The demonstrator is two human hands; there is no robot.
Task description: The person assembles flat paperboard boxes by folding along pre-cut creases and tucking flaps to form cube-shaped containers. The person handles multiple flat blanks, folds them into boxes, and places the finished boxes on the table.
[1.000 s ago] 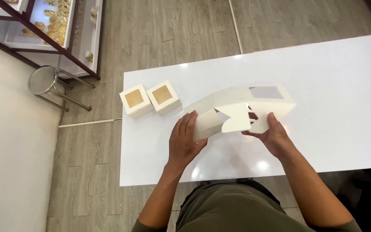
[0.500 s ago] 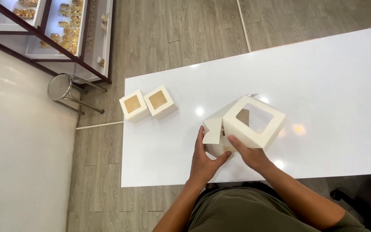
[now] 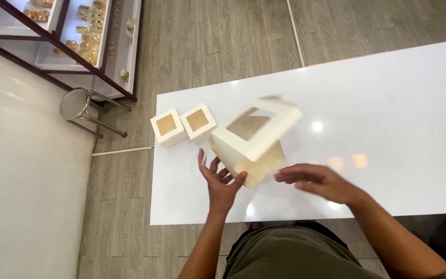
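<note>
A cream cardboard box with a square window in its lid is tilted above the white table, its lid partly lifted. My left hand cups the box's lower left corner from beneath, fingers spread. My right hand hovers just right of the box, fingers extended and blurred, not gripping it. Two finished small windowed boxes stand side by side at the table's left end, beyond the left hand.
A round metal stool stands on the wooden floor left of the table. A glass display case with golden items fills the top left. A pale wall runs down the left side.
The flat carton has been formed into a box and turned so that its window faces up. My right hand has come off it and moved right; my left hand now supports it.
</note>
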